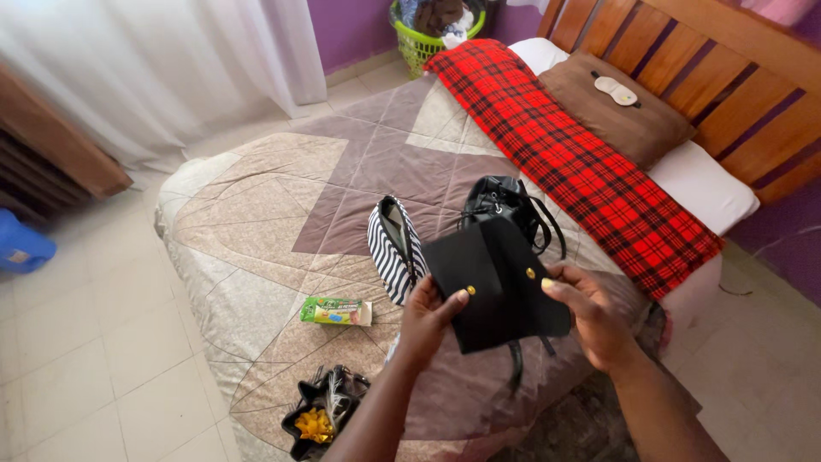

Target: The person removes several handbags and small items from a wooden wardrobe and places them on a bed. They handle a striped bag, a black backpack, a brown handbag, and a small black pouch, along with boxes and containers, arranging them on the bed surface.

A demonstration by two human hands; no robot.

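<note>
The person holds a black flap bag up over the quilted bedspread, with its flap lifted so two brass snap studs show. The left hand is clamped on the bag's lower left edge, thumb pressed on the front panel beside one stud. The right hand pinches the flap's right edge, thumb on top and fingers closed behind it.

At about 10 o'clock from the bag, a black-and-white striped pouch stands open on the bedspread. A black drawstring bag sits at 12 o'clock, just behind the held one. A green packet lies at 9 o'clock, and an open black pouch with yellow contents rests at 7 o'clock near the bed's edge. A red tartan blanket runs along at 2 o'clock.

The bag's strap hangs loose beneath, so it could likely snag on the hands. With the flap open and tilted, anything inside might slip out. The pouch by the edge looks prone to tipping off.
</note>
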